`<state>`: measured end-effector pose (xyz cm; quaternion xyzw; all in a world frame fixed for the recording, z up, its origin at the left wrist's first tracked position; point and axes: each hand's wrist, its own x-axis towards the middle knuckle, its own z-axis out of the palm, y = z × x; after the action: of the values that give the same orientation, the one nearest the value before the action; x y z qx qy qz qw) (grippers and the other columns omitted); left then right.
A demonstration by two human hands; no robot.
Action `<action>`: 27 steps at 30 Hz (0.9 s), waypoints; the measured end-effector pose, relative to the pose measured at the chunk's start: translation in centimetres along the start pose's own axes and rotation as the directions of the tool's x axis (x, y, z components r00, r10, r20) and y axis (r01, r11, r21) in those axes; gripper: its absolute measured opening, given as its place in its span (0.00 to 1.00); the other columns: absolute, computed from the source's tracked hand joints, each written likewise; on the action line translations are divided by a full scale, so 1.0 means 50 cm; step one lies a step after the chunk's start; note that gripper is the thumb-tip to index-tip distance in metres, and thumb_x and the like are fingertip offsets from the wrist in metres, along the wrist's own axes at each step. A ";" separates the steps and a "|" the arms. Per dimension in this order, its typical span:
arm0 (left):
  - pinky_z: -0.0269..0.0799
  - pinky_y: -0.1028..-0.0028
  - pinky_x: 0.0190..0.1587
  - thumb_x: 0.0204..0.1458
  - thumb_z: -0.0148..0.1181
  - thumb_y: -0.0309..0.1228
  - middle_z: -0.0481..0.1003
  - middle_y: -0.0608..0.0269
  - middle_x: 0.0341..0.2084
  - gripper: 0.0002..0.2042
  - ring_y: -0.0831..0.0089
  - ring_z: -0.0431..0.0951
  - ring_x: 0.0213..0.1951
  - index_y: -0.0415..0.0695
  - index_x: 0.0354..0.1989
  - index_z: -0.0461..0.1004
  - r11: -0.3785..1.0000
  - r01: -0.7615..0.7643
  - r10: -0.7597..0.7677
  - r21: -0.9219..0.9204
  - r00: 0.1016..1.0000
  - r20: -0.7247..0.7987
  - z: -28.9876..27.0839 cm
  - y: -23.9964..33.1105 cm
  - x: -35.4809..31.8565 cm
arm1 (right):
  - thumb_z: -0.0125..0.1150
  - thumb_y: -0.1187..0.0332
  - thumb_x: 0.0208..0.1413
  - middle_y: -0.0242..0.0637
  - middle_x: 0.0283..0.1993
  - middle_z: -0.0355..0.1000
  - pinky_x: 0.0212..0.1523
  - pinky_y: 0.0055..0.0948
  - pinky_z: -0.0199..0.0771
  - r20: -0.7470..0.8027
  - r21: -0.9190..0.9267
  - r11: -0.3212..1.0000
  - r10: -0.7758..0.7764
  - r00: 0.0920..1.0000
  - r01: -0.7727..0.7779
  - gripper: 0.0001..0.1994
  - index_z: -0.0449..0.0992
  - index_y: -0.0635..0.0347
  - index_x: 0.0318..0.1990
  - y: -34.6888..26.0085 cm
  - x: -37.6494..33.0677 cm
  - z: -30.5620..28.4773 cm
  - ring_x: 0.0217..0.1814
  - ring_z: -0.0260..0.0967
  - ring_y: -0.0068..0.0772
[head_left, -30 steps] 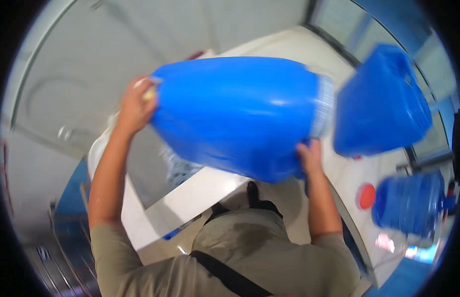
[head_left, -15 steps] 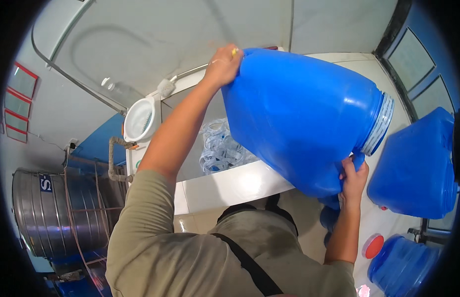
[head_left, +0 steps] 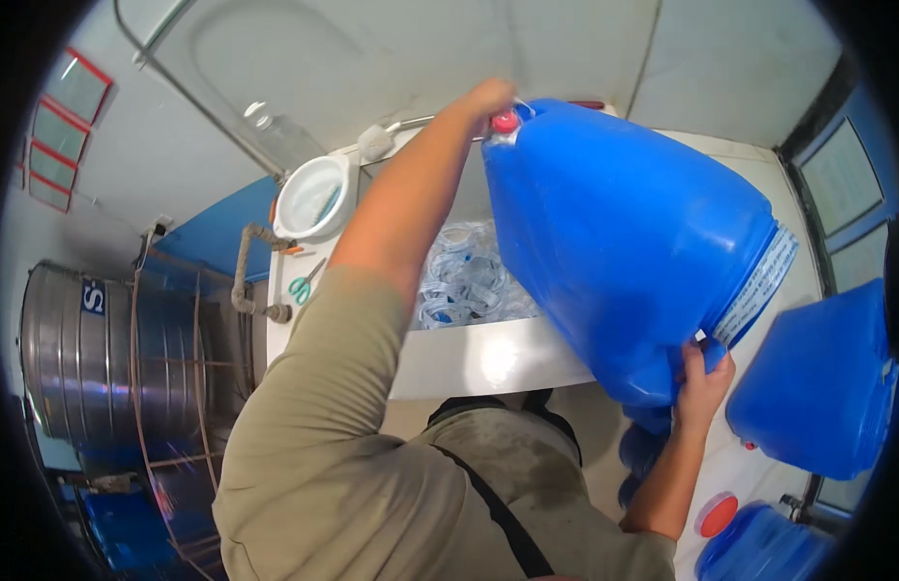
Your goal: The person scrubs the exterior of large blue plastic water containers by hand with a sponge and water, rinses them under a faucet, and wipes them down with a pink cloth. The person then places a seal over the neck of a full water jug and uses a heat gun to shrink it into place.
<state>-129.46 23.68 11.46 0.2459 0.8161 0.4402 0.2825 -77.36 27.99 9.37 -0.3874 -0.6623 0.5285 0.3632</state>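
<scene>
A large blue plastic water jug (head_left: 614, 232) is tilted on its side over the white counter, its broad neck with a printed band (head_left: 754, 295) pointing right. My right hand (head_left: 703, 382) is closed round the jug's handle beside that neck. At the jug's far left corner, my left hand (head_left: 488, 102) has its fingers curled next to a red cap (head_left: 505, 122). A thin whitish strip (head_left: 525, 107) loops out from these fingers; the fingertips are partly hidden. Below the jug, several clear plastic loops (head_left: 464, 281) lie heaped in a sunken basin.
Left of the basin are a white bowl (head_left: 312, 198), scissors (head_left: 302, 287), a clear bottle (head_left: 280, 133) and a pipe (head_left: 244, 276). Other blue jugs (head_left: 807, 378) and a red lid (head_left: 716, 514) stand at right. A ribbed steel tank (head_left: 110, 353) is at far left.
The jug has shifted slightly right and toward me with my right hand. The red cap now shows by my left hand. The whole view has swung somewhat to the left.
</scene>
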 end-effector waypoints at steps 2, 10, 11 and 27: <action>0.77 0.50 0.39 0.57 0.50 0.37 0.78 0.44 0.40 0.17 0.53 0.80 0.44 0.35 0.45 0.76 0.908 0.177 -0.145 -0.379 0.983 0.112 -0.070 -0.121 0.041 | 0.64 0.70 0.54 0.35 0.36 0.74 0.36 0.24 0.70 0.022 -0.070 0.996 -0.049 0.999 0.050 0.10 0.75 0.66 0.40 0.016 0.010 -0.005 0.31 0.69 0.23; 0.75 0.68 0.32 0.55 0.65 0.47 0.79 0.57 0.32 0.23 0.69 0.77 0.36 0.39 0.47 0.76 0.855 0.142 0.008 0.498 0.958 -0.286 -0.366 -0.363 -0.176 | 0.62 0.71 0.52 0.34 0.29 0.68 0.21 0.23 0.60 -0.169 0.216 0.975 -0.005 0.986 0.042 0.08 0.70 0.63 0.35 0.117 -0.017 -0.109 0.19 0.59 0.21; 0.75 0.67 0.33 0.54 0.66 0.47 0.79 0.57 0.34 0.24 0.68 0.78 0.35 0.40 0.50 0.75 0.802 0.145 0.033 0.580 0.958 -0.286 -0.427 -0.385 -0.197 | 0.61 0.71 0.52 0.34 0.29 0.68 0.21 0.23 0.60 -0.138 0.249 0.967 -0.020 0.990 0.055 0.08 0.70 0.63 0.35 0.130 -0.014 -0.115 0.18 0.59 0.21; 0.76 0.57 0.49 0.44 0.64 0.33 0.81 0.44 0.39 0.16 0.49 0.81 0.44 0.41 0.41 0.79 0.417 0.325 -0.016 0.849 0.936 -0.351 -0.483 -0.535 -0.308 | 0.58 0.68 0.59 0.42 0.42 0.72 0.47 0.35 0.67 -0.059 0.083 0.993 -0.074 0.995 0.079 0.12 0.70 0.66 0.46 0.296 0.053 -0.191 0.42 0.68 0.35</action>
<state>-138.84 -13.48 3.23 0.2054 0.9763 -0.0609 0.0298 -68.08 36.46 -3.26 -0.3604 -0.6431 0.5309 0.4180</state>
